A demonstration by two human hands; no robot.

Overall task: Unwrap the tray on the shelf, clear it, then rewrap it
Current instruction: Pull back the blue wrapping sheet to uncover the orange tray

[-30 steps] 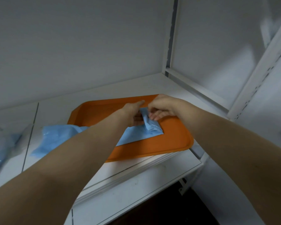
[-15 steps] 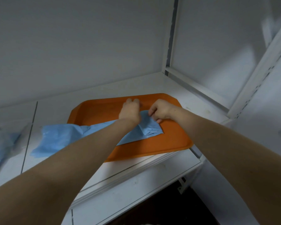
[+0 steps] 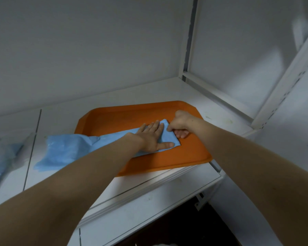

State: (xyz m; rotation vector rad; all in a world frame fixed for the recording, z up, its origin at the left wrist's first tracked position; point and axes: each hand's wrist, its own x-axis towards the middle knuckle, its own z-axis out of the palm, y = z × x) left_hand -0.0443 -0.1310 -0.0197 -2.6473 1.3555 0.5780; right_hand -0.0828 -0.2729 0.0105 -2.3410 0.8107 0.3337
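Nearest, just in front of the orange tray [image 3: 149, 162], runs the white lip of the shelf [image 3: 149, 196] on which the tray lies flat, toward the right end. The tray holds nothing but the blue wrap [image 3: 69, 148], so unwrapping and clearing look done and the rewrapping looks barely begun. Most of the orange surface is still bare: the front strip, the right end and the whole back half. On the tray's middle, the left hand [image 3: 152, 137] lies flat with fingers straight and thumb spread, pressing the wrap's end down. Just right of it the right hand [image 3: 180, 124] has its fingers curled, and seems to pinch the wrap's right edge. From under the left palm the wrap trails off over the tray's left rim onto the shelf. Beyond the tray's far rim stands the plain white wall [image 3: 96, 50].
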